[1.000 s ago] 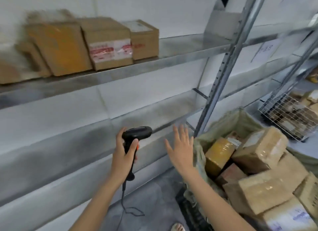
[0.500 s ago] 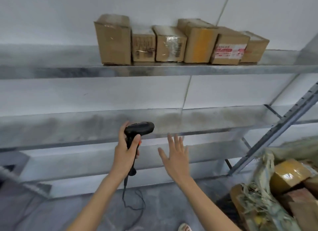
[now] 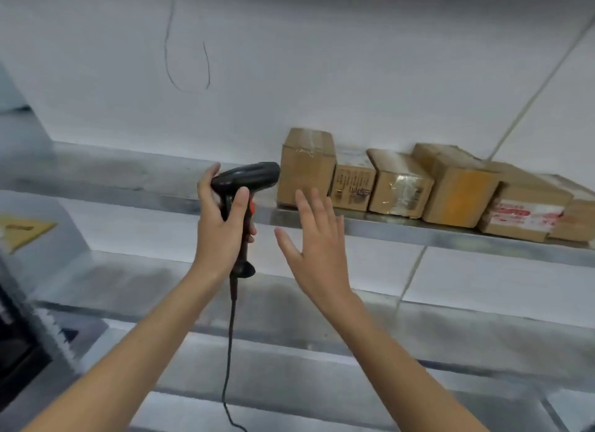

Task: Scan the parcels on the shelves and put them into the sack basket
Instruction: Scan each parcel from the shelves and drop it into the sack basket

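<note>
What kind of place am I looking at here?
Probably a parcel depot or small warehouse stockroom. Taped cardboard parcels stand in a row on bare metal shelving, and the left hand holds a corded barcode scanner.

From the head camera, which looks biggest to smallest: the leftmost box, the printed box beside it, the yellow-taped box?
1. Yellow-taped box
2. Leftmost box, close to it in looks, so that order is unsure
3. Printed box, clearly smallest

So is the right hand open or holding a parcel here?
Open: the right hand holds nothing, fingers straight and spread, raised in front of the leftmost parcel on the shelf.
</note>
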